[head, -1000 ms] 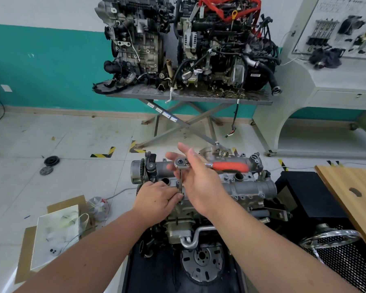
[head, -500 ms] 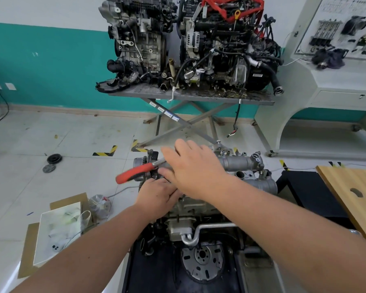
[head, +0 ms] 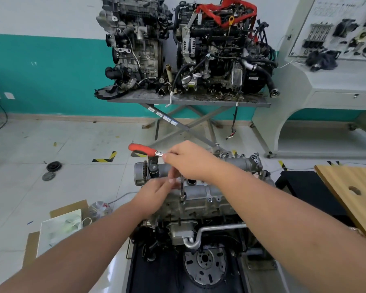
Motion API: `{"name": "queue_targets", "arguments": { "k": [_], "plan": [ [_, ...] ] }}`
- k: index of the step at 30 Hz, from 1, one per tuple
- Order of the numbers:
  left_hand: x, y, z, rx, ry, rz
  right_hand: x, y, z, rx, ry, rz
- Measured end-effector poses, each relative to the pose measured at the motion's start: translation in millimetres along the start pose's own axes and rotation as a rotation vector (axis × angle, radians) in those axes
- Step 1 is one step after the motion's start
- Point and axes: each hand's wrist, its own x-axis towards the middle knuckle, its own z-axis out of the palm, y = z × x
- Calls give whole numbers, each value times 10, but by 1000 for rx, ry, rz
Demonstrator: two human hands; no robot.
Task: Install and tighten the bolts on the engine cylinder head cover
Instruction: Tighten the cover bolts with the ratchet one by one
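Pale tiled workshop floor (head: 76,142), hazard tape marks, teal-banded wall behind. Nearest: engine on a dark stand, flywheel (head: 205,265) facing the camera, the cylinder head cover (head: 201,193) on top, directly under both hands. Left hand (head: 154,194) rests on the cover's near-left edge, fingers reaching toward the extension bar (head: 182,186); grip blurred, cannot tell whether anything is pinched. Right hand (head: 190,160) sits over the head of the ratchet (head: 145,150), grip clamped on it, fingers curled down around the top of the bar. The bar stands upright, its socket seated on a bolt (head: 183,201) along the cover's near edge; a second bolt (head: 209,200) sits just to the right. Change: half a second ago the red handle pointed low left, beside the cam gear; now it points left and farther away, raised above the gear. A second ago it pointed right. Left hand has shifted little. Containers: flattened cardboard (head: 57,225) on the floor to the left carries a white tray (head: 58,231), contents unclear, with a crumpled clear bag (head: 98,209) beside it. Right, a wooden counter (head: 353,195). Farther off, two pulley discs (head: 51,170) on the floor. Far: two more engines (head: 178,49) on a scissor-leg counter (head: 188,101); parts display board (head: 342,34) at right.
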Motion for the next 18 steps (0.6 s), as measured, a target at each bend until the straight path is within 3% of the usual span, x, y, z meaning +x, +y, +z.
{"name": "queue_targets", "arguments": {
  "k": [5, 8, 10, 13, 16, 18],
  "plan": [
    [96, 439, -152, -739, 194, -121, 49, 31, 103, 346, 156, 170],
    [248, 838, -331, -917, 218, -301, 83, 26, 226, 695, 196, 211],
    [343, 1079, -418, -800, 106, -400, 123, 8, 367, 881, 263, 208],
    [438, 1297, -450, -381, 7, -367, 132, 95, 514, 1094, 349, 174],
    [491, 1413, -480, -54, -125, -286, 39, 390, 498, 1186, 229, -58],
    [545, 1484, -502, 215, -186, -216, -58, 521, 434, 1123, 107, -192]
  ]
}}
